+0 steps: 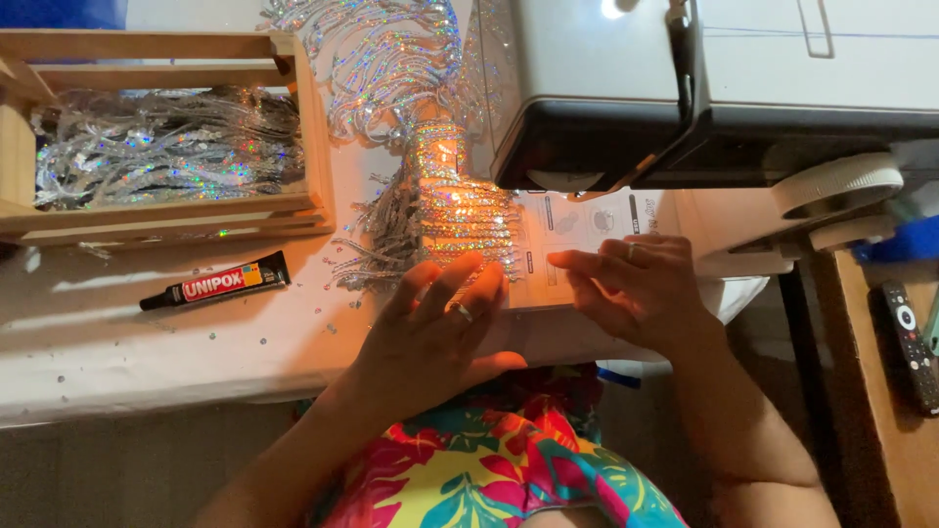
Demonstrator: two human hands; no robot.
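Observation:
My left hand (435,323) lies flat on the near end of a strip of silver sequin fringe (460,210), fingers spread, a ring on one finger. The fringe runs away from me under the head of a white sewing machine (626,88), lit orange by the machine's lamp. My right hand (636,284) rests palm down on the machine's white bed (577,230) just right of the fringe, fingertips pointing left toward the sequins. It also wears a ring. Neither hand holds anything.
A wooden crate (303,127) filled with silver sequin trim (166,147) stands at the left. A black and red glue tube (215,284) lies on the white table (117,342). More fringe (381,49) piles behind. A remote control (912,342) lies on a wooden surface at right.

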